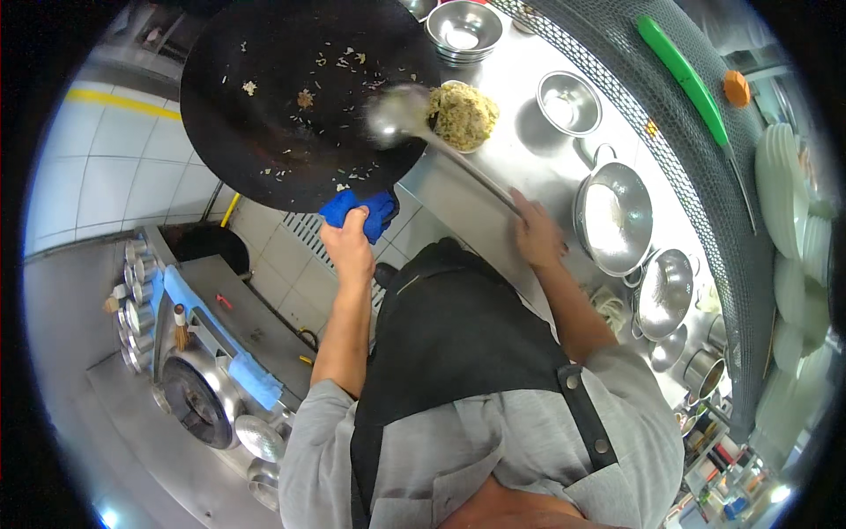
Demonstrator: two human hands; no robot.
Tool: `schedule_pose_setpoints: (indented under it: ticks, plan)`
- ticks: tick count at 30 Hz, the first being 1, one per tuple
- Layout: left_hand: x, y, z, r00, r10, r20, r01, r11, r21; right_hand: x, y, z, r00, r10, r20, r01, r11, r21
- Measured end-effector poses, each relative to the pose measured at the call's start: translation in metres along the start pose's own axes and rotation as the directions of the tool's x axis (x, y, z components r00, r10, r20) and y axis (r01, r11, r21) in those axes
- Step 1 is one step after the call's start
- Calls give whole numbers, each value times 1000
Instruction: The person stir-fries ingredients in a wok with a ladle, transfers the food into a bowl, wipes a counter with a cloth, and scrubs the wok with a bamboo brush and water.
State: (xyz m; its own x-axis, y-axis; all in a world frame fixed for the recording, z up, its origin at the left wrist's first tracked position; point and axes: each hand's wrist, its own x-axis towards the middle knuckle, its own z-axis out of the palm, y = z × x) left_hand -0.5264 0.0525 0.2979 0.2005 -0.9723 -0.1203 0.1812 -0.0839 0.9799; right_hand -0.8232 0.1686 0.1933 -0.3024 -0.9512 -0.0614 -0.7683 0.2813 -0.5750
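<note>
My left hand [348, 248] grips the near side of a large black wok [264, 145] through a folded blue cloth [360, 210]. Grains of rice and small bits of food cling to the wok's inside. In my right hand [537, 228] is the handle of a metal ladle [400, 116], whose bowl is over the wok's right part. Touching or very near the wok's right edge, a heap of fried rice [470, 116] rests on the steel counter [443, 198]; the dish under it is mostly hidden.
Stacked steel bowls [464, 30], a single steel bowl [570, 104] and strainers [618, 218] stand on the counter. A green-handled knife [684, 76] and white plates [780, 192] are on the shelf at right. At lower left is a stove burner [198, 403].
</note>
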Motion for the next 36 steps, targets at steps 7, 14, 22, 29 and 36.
schedule_pose_setpoints:
  ticks: [7, 14, 22, 29, 36]
  plan:
    - [3, -9, -1, 999, 20, -33, -19, 1000, 17, -54, 40, -22, 978, 179, -107, -177, 984, 28]
    - [4, -19, -4, 999, 12, -35, -12, 1000, -2, 8, -26, -30, 997, 72, -33, -66, 985, 157]
    - [4, -10, -17, 999, 20, -44, -24, 996, -81, -69, 17, -35, 974, 196, -117, -190, 980, 65]
    - [-10, 9, -74, 976, -211, 54, 218, 953, -210, -38, -109, -33, 824, -75, 561, -337, 732, 592]
    - [-41, 26, -150, 940, -342, 11, 329, 894, -305, 3, -166, 40, 793, -265, 548, -491, 255, 833]
